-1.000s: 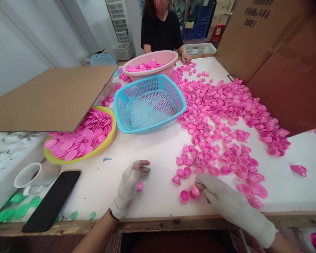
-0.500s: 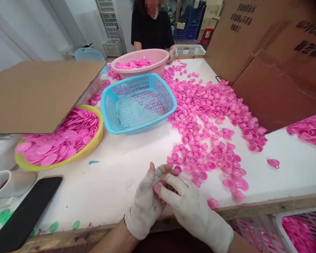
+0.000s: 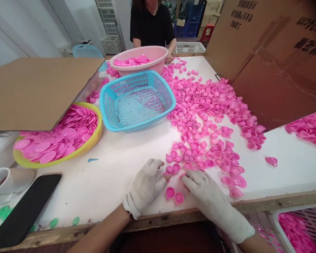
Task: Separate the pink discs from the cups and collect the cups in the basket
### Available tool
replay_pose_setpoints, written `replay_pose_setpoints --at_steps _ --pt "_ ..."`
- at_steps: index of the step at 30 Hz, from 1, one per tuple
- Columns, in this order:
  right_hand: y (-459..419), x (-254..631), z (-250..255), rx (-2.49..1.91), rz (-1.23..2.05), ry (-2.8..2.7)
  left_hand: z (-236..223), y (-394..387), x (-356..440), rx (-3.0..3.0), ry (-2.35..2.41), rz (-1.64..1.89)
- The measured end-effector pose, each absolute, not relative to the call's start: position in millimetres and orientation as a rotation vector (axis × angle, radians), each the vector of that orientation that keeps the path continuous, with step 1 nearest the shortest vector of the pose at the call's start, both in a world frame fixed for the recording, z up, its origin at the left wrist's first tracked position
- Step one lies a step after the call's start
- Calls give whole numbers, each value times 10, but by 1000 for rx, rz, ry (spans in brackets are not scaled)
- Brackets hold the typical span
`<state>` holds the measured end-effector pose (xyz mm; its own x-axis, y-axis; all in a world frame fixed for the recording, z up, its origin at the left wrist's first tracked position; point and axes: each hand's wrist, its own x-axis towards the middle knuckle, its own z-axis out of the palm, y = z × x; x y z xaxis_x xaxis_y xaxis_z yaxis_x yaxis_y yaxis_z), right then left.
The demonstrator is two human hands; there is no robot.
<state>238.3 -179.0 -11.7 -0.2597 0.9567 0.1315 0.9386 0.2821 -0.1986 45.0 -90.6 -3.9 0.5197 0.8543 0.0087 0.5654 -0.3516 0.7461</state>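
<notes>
Both my hands wear off-white gloves with bare fingertips. My left hand (image 3: pixel 146 186) is low over the table, thumb and forefinger apart beside a pair of small pink toy cups (image 3: pixel 173 169). To the right, my right hand (image 3: pixel 206 193) has its fingers bent down and together. A bit of pink shows at those fingertips, apparently one toy cup (image 3: pixel 182 175), mostly hidden. Two more pink cups (image 3: pixel 175 196) stand mouth up between my hands, near the table edge. Beyond spreads a large heap of such cups (image 3: pixel 200 102).
A blue basket (image 3: pixel 137 126) stands mid-table, with a pink basin (image 3: pixel 150 66) behind it and a person in black (image 3: pixel 151 28) across. Left are a yellow basin (image 3: pixel 98 137) of pink discs, cardboard (image 3: pixel 42 91), a mug (image 3: pixel 18 179) and a phone (image 3: pixel 28 207). A carton (image 3: pixel 276 70) rises right.
My hands were together over something pink; now they are apart, the right one farther right. Two cups now stand on the table between them. The view has shifted slightly.
</notes>
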Motion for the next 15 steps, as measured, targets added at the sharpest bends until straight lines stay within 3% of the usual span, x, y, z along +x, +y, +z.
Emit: replay_pose_setpoints --at_steps 9,15 --pt "-2007 2223 -90 -1680 283 -2356 -162 -931 376 2236 955 464" --pt "-2008 2111 -134 -1875 402 -2438 -242 -941 19 2477 1006 511"
